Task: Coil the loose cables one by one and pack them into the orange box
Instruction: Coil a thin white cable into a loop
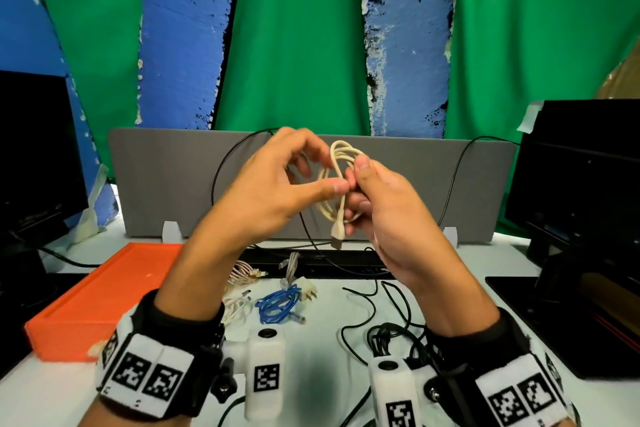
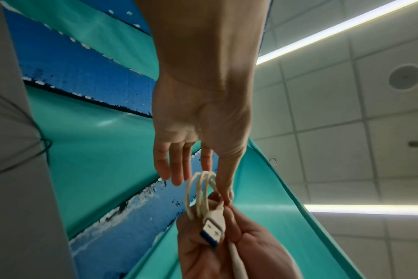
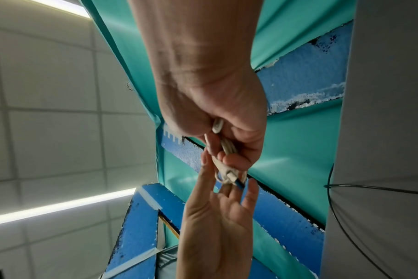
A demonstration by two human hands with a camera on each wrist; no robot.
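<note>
Table: white table, orange box on it.
Right hand: fingers curled round coiled cream cable, above the box.
Left hand: fingers loose, thumb touching the cable.

Both forearms are lifted in front of the chest, each wrist wearing a black-and-white patterned band. The right hand has its fingers curled, with the thumb pressing on top, and it grips a coiled cream-white rubber cable. The left hand is relaxed with fingers loosely spread, and its thumb tip touches the coil.
</note>
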